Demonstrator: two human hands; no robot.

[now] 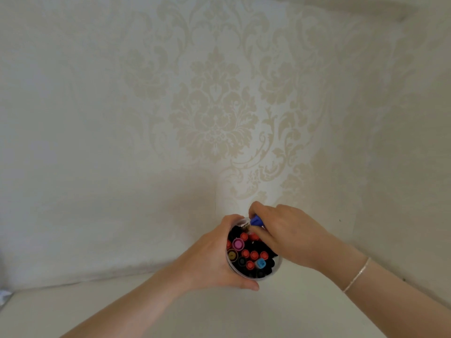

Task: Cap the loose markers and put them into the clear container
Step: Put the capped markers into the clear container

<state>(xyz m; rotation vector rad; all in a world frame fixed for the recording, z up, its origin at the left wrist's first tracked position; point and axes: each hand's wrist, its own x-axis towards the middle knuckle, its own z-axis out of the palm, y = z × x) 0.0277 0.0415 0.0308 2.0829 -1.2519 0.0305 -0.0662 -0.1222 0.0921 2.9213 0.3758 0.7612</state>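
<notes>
Blue marker (256, 221) in right grip (283, 234), over container (277, 267) rim.

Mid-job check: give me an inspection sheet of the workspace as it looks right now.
Surface: pale table, bare where visible.
Job's things: clear container packed with upright capped markers; blue marker at its far rim.
Clutter: nothing seen, apart from a small pale scrap at the left edge.
Grippers: left hand wraps the container; right hand pinches the blue marker above the opening.
Cables: nothing seen.
Surroundings: damask wallpaper; bracelet on right wrist.
</notes>
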